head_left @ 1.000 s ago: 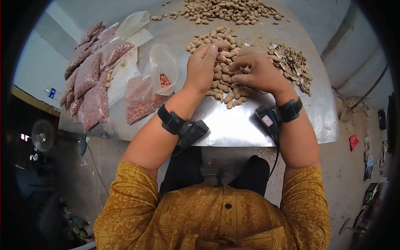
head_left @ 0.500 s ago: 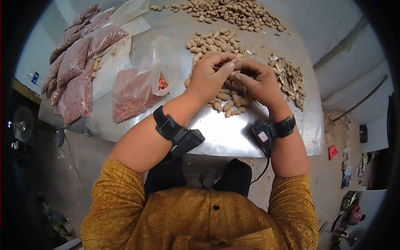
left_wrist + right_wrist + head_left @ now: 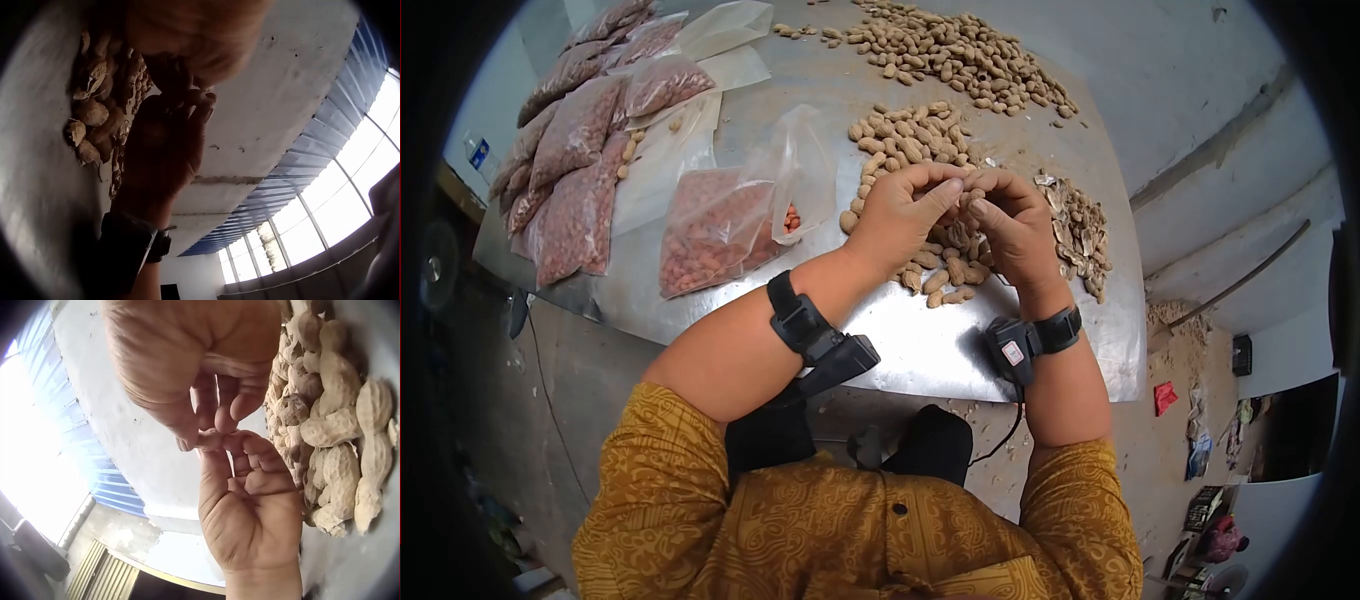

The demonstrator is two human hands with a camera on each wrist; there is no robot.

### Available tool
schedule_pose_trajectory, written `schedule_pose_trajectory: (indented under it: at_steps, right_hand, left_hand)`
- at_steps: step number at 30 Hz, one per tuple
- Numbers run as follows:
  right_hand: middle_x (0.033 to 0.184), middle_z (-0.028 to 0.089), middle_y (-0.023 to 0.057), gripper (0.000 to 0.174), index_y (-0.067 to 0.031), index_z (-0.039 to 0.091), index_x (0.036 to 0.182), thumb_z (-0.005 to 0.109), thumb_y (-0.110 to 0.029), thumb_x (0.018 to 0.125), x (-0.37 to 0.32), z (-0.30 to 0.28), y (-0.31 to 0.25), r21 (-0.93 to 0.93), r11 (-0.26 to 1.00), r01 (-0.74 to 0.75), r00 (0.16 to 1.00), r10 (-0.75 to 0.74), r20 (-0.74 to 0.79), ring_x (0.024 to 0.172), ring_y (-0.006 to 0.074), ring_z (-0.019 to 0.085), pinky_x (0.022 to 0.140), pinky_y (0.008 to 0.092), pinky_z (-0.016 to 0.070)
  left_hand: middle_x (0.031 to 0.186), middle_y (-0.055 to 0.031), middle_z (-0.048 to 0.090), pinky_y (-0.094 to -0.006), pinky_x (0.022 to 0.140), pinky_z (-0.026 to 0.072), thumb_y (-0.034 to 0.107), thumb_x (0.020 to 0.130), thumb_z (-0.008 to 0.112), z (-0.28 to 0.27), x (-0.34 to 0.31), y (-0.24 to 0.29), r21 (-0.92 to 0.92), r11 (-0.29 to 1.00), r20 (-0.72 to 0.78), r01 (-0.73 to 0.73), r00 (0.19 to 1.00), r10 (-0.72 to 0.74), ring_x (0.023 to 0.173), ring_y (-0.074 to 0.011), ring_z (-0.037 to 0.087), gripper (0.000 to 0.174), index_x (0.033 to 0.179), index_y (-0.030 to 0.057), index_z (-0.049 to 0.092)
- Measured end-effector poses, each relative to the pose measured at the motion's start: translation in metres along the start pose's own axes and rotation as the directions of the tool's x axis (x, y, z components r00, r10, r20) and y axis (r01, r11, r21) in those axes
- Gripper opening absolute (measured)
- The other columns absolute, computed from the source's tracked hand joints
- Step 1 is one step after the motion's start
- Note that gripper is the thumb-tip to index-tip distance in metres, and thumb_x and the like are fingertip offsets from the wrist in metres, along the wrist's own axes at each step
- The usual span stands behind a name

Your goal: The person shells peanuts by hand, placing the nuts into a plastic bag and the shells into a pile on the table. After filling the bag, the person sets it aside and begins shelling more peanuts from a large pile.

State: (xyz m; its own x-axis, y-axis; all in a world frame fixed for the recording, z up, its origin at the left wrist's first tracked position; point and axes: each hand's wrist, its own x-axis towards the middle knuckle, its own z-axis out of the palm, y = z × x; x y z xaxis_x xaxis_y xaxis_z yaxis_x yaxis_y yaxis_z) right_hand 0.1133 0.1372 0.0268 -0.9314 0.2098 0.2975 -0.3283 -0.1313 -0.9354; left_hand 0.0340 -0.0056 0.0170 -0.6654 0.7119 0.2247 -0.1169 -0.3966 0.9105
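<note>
Over the near peanut pile (image 3: 915, 137), the left hand (image 3: 902, 218) and right hand (image 3: 1018, 232) meet at their fingertips. Between them is a small peanut (image 3: 210, 440), pinched by the thumb and fingers of the right hand (image 3: 200, 356) from above and by those of the left hand (image 3: 253, 515) from below in the right wrist view. Whether its shell is cracked I cannot tell. The left wrist view shows the left hand (image 3: 197, 37) dark at the top, its fingertips against those of the right hand (image 3: 164, 147).
An open plastic bag of reddish kernels (image 3: 718, 235) lies left of the hands, with several filled bags (image 3: 580, 125) beyond it. A larger peanut pile (image 3: 970, 55) is at the back, and a heap of shells (image 3: 1080, 235) lies right of the right hand.
The hands were apart a second ago; they have come together at the fingertips, around a peanut. The head view has shifted, so the table sits lower and further left.
</note>
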Motion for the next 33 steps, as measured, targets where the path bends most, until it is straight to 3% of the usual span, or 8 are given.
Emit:
schedule_pose_trajectory:
  at_steps: [1,4,7,10,15,25,28,33]
  right_hand:
    - [0.09,0.061,0.0037,0.018,-0.0007,0.06,0.096,0.063,-0.002,0.079,0.0,0.001,0.0,-0.02,1.0,-0.007,1.0,0.006,-0.024,0.082,0.0098,0.057,0.073,0.0214,0.0472]
    - [0.091,0.06,0.0034,0.017,-0.0011,0.059,0.097,0.062,-0.002,0.08,-0.001,0.002,0.001,-0.109,0.994,-0.002,0.996,-0.008,-0.087,0.082,0.0091,0.057,0.073,0.0214,0.0474]
    - [0.091,0.06,0.0029,0.015,-0.0011,0.059,0.095,0.06,-0.002,0.08,0.0,0.001,0.002,-0.244,0.969,0.045,0.991,-0.074,-0.112,0.082,0.0085,0.056,0.073,0.0214,0.0474]
    - [0.091,0.06,0.0023,0.013,-0.0005,0.058,0.094,0.058,-0.003,0.081,0.0,0.005,0.002,-0.34,0.937,0.077,0.988,-0.117,-0.099,0.082,0.0082,0.055,0.073,0.0215,0.0463]
    - [0.088,0.059,0.0016,0.012,0.0001,0.057,0.093,0.055,-0.006,0.083,0.0,0.01,0.003,-0.453,0.882,0.13,0.982,-0.178,-0.067,0.08,0.0081,0.054,0.073,0.0216,0.0444]
    - [0.086,0.061,0.0014,0.012,-0.0006,0.061,0.091,0.059,-0.005,0.079,-0.001,0.007,0.004,-0.367,0.929,0.05,0.986,-0.105,-0.13,0.08,0.0079,0.055,0.072,0.0212,0.0454]
    - [0.085,0.062,0.0019,0.014,-0.0012,0.063,0.091,0.062,-0.003,0.077,-0.001,0.012,0.0,-0.383,0.923,0.016,0.982,-0.086,-0.167,0.079,0.0085,0.057,0.071,0.0217,0.0468]
    - [0.086,0.063,0.0039,0.016,-0.0017,0.064,0.09,0.063,-0.002,0.075,0.0,0.004,0.003,-0.519,0.853,0.048,0.981,-0.137,-0.134,0.076,0.0097,0.059,0.069,0.0219,0.0477]
  left_hand:
    - [0.085,-0.002,0.058,-0.0214,0.066,0.0473,0.017,0.087,0.057,0.001,0.0,0.001,-0.002,1.0,0.002,-0.005,1.0,0.005,0.075,-0.0087,0.055,0.026,0.108,0.0011,0.057]
    - [0.088,-0.0019,0.056,-0.0212,0.069,0.0455,0.019,0.083,0.063,0.0,0.003,-0.008,0.224,0.956,0.042,-0.188,0.982,0.183,0.075,-0.0085,0.053,0.035,0.111,0.0009,0.056]
    - [0.093,-0.0013,0.053,-0.02,0.07,0.0432,0.019,0.078,0.068,0.004,-0.001,-0.006,0.45,0.857,0.039,-0.253,0.964,0.264,0.076,-0.0076,0.05,0.042,0.114,0.0008,0.055]
    - [0.096,-0.0009,0.051,-0.0195,0.069,0.0421,0.019,0.077,0.069,0.005,0.0,-0.011,0.351,0.912,0.019,-0.211,0.976,0.219,0.077,-0.0068,0.048,0.044,0.115,0.0007,0.055]
    - [0.096,-0.002,0.052,-0.0206,0.072,0.0429,0.016,0.078,0.067,0.007,-0.001,-0.011,0.363,0.917,0.006,-0.163,0.985,0.173,0.08,-0.0071,0.049,0.042,0.116,0.0005,0.055]
    - [0.101,-0.0042,0.055,-0.0216,0.077,0.043,0.016,0.081,0.064,0.008,-0.002,-0.009,0.315,0.938,0.031,-0.146,0.989,0.144,0.089,-0.0104,0.052,0.039,0.115,-0.0016,0.055]
    - [0.101,-0.0044,0.057,-0.0208,0.076,0.0435,0.016,0.082,0.063,0.008,0.0,-0.008,0.075,0.997,0.007,-0.028,1.0,0.028,0.088,-0.0095,0.053,0.037,0.113,-0.0026,0.056]
    - [0.093,-0.0049,0.061,-0.0198,0.071,0.0455,0.015,0.082,0.063,0.004,0.004,-0.014,0.067,0.998,-0.068,0.001,0.998,0.003,0.081,-0.0089,0.055,0.033,0.108,-0.0044,0.058]
